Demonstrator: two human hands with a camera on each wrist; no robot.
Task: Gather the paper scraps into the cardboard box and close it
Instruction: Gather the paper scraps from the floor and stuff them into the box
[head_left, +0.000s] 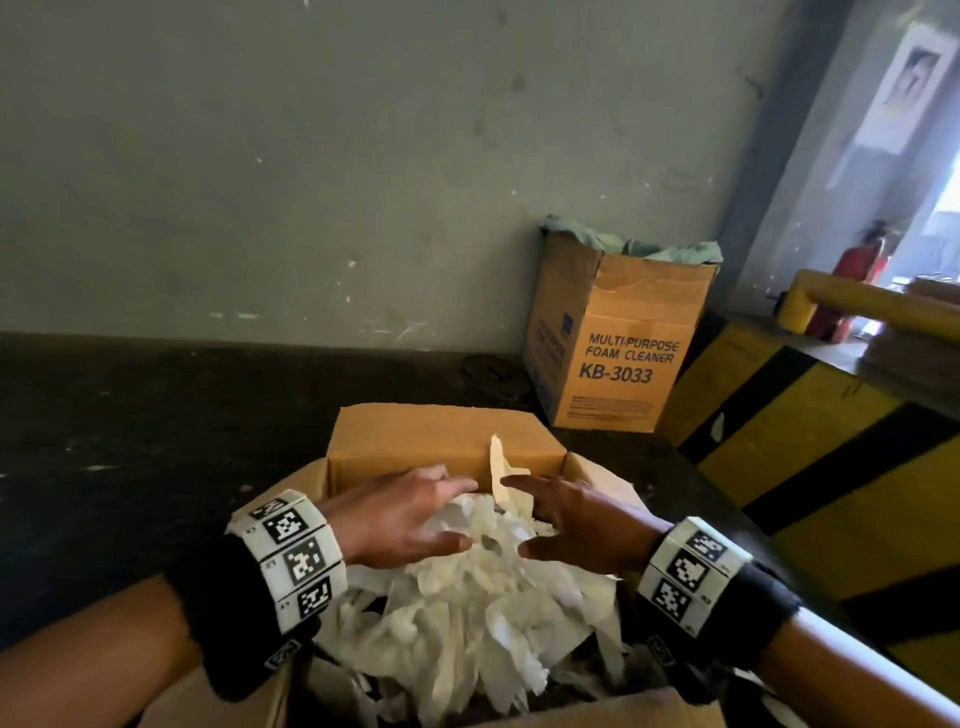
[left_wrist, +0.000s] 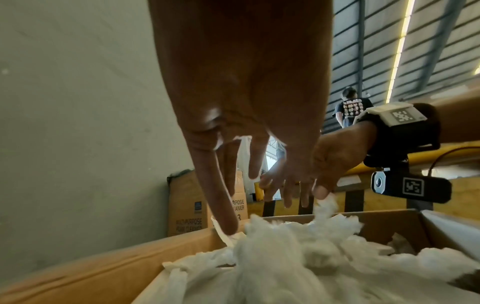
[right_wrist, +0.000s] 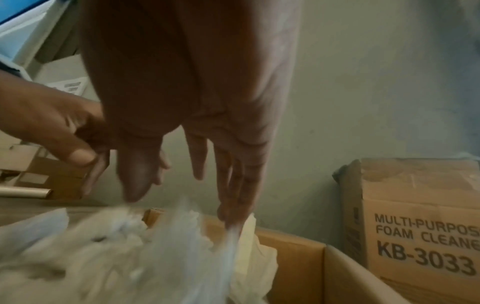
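An open cardboard box (head_left: 441, 434) sits on the floor below me, heaped with white paper scraps (head_left: 467, 613). Both hands are over the pile with fingers straight and spread. My left hand (head_left: 441, 512) rests on the left of the heap and my right hand (head_left: 550, 514) on the right, thumbs toward each other. In the left wrist view the left hand (left_wrist: 233, 164) touches the scraps (left_wrist: 285, 257) with its fingertips, inside the box wall (left_wrist: 103, 267). In the blurred right wrist view the right hand (right_wrist: 192, 181) brushes the scraps (right_wrist: 116, 257) near the box wall (right_wrist: 293, 257). Neither hand grips anything.
A taller foam-cleaner carton (head_left: 618, 338) lined with green plastic stands against the grey wall (head_left: 311, 156) at the back right. A yellow-and-black striped barrier (head_left: 805, 441) runs along the right. Dark floor (head_left: 130, 441) lies to the left. A person (left_wrist: 350, 109) stands far off.
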